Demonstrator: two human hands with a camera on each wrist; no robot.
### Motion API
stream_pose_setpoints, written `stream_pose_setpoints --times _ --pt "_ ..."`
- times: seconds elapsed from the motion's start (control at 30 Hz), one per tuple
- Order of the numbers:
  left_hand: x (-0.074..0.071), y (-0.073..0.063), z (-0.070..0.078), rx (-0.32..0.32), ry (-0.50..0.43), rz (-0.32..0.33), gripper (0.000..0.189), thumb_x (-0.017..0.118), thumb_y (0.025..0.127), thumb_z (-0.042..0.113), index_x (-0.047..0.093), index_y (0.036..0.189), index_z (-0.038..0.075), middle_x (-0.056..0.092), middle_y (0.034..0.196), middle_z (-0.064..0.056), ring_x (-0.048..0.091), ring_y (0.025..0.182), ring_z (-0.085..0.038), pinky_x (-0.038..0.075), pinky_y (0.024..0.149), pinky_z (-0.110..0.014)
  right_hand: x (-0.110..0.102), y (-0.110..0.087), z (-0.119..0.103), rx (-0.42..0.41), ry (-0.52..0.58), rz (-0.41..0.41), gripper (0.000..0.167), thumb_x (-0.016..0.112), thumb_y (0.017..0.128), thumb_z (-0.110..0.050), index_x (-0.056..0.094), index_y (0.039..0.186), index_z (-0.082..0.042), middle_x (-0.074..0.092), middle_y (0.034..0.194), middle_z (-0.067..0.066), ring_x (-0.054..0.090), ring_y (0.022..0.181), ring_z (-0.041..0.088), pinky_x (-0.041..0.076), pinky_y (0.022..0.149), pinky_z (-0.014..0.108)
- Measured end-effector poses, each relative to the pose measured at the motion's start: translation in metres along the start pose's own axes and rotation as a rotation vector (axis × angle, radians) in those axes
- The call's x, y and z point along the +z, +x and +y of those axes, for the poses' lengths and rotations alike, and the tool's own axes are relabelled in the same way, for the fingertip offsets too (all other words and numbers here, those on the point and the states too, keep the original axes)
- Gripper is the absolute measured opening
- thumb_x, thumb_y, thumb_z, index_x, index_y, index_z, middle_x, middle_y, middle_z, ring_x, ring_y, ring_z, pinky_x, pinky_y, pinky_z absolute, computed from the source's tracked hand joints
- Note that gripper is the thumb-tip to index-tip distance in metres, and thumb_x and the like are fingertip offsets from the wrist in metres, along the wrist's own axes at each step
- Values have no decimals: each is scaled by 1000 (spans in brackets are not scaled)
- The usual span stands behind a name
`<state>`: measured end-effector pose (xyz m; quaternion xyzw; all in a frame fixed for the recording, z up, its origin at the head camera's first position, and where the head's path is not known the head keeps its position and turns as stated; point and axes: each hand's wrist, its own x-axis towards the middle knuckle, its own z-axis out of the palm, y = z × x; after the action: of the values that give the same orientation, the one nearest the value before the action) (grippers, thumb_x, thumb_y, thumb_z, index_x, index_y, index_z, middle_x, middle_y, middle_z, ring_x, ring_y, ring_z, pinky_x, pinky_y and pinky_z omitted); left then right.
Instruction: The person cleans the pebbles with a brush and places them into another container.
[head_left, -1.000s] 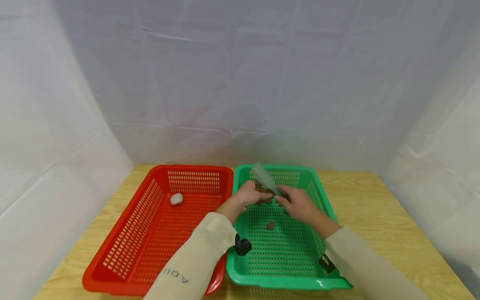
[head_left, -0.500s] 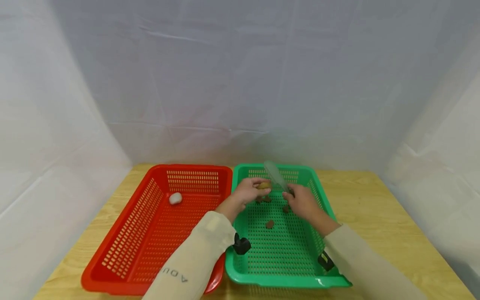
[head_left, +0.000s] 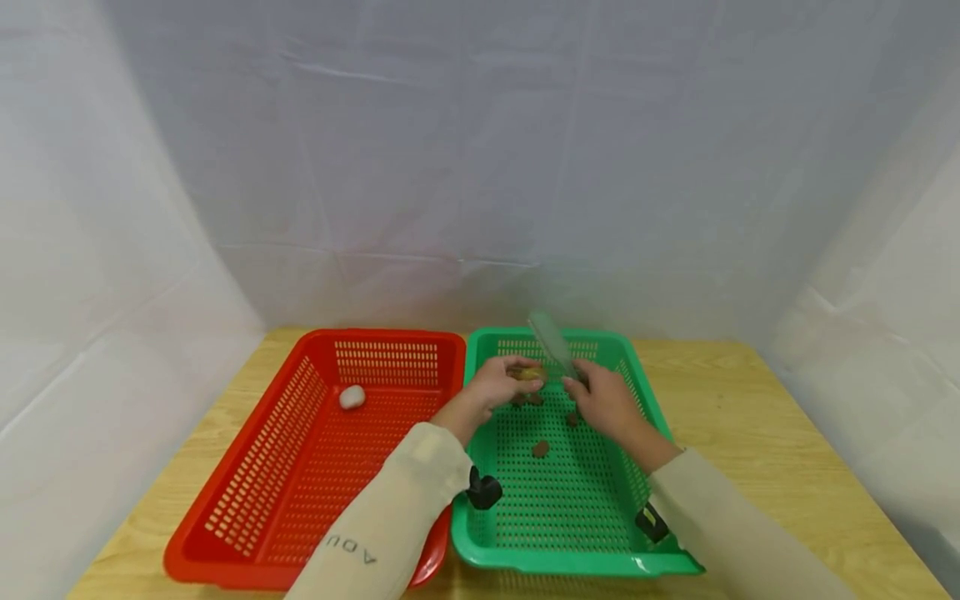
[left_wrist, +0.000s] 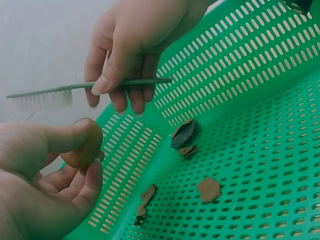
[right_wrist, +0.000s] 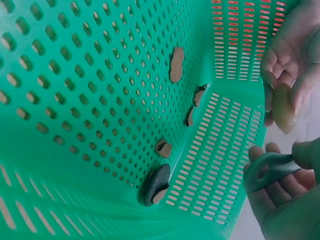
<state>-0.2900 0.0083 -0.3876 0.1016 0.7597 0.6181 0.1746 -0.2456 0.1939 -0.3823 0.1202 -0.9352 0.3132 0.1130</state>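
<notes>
Spreading behind everything, a pale sheet (head_left: 480, 167) hangs past the far edge of the wooden table (head_left: 720, 400). Two slotted baskets sit side by side on that table, the red basket (head_left: 345, 467) to the left and the green basket (head_left: 570, 500) to the right, their rims close together. Pale sleeves cross the near side: the left sleeve (head_left: 390, 517) covers part of the red basket's near right corner, and the right sleeve (head_left: 738, 529) hides the green basket's near right corner.

Both hands are above the green basket. The right hand (head_left: 606, 404) pinches the handle of a green brush (head_left: 551, 337) between thumb and fingers, bristles downward; from the head view this hand blocks the dark stone. The left hand (head_left: 495, 383) has a narrow grip, fingers and thumb round a yellow stone (left_wrist: 91, 142), partly covering it. The bristles are near the stone but apart from it.

Toward the green basket's far right corner lies the dark stone (left_wrist: 186, 135), a brown flake against it. A white stone (head_left: 352, 397) lies in the red basket toward its far left. Smallest are brown flakes (left_wrist: 208, 190) scattered on the green basket's floor.
</notes>
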Motion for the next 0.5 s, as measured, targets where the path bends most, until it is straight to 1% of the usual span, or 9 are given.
stream_pose_setpoints --times 0.17,0.3,0.37,0.5 --pt "-1 0 0 -6 -8 -7 34 71 90 13 64 123 8 63 119 -13 60 102 -26 47 94 -49 1 -1 -1 -45 17 -6 32 60 97 -13 59 124 4 68 81 8 62 67 16 49 59 33" --pt "0 -1 1 -8 -18 -5 38 71 90 10 60 126 5 62 119 -15 60 103 -29 47 94 -50 2 -3 -1 -59 42 -64 34 60 97 -12 57 128 2 67 81 8 64 65 20 50 58 31" --pt "0 -1 1 -5 -33 -3 44 70 90 8 55 131 3 61 122 -17 59 108 -32 47 95 -49 3 -3 -1 -66 62 -109 36 60 97 -12 56 130 2 66 81 8 63 63 20 50 55 29" --pt "1 1 -1 1 -59 10 64 70 88 3 39 144 2 56 132 -20 56 117 -34 48 95 -47 3 -3 -1 -95 59 -171 31 58 98 -12 60 127 0 64 77 3 57 58 13 47 52 27"
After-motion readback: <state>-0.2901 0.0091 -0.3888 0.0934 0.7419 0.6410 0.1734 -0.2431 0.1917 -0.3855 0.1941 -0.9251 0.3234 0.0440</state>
